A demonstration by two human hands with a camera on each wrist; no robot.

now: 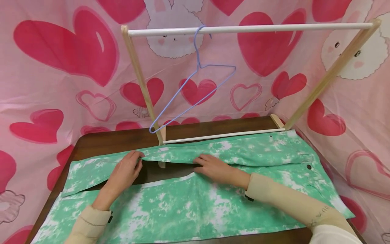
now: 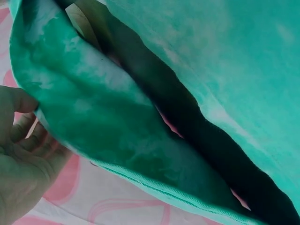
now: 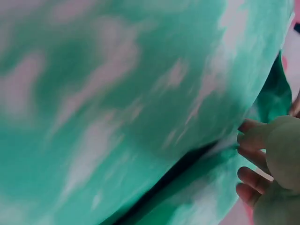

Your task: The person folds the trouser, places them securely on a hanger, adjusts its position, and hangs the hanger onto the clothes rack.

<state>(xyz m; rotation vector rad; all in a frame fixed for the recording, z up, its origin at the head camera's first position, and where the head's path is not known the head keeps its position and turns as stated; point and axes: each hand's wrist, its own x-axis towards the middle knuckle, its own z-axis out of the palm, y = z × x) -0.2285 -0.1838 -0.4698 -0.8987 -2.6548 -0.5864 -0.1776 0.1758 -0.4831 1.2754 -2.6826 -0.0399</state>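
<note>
Green-and-white tie-dye trousers (image 1: 170, 206) lie spread across the table, waist to the right, with a dark button (image 1: 309, 167) near the waistband. My left hand (image 1: 126, 169) pinches the edge of the far trouser leg between thumb and fingers; the left wrist view shows the thumb (image 2: 21, 99) on that raised edge. Farther right along the same edge, my right hand (image 1: 216, 171) grips the cloth with its fingertips. Between both hands the leg's edge is lifted, and a dark gap separates it from the near leg. Fingers beneath the fabric are partly hidden.
A wooden rack with a white top rail (image 1: 259, 28) stands behind the trousers on the brown table (image 1: 100, 144). From the rail hangs a blue wire hanger (image 1: 198, 63), turned at an angle. Pink heart-patterned cloth (image 1: 61, 98) covers the walls.
</note>
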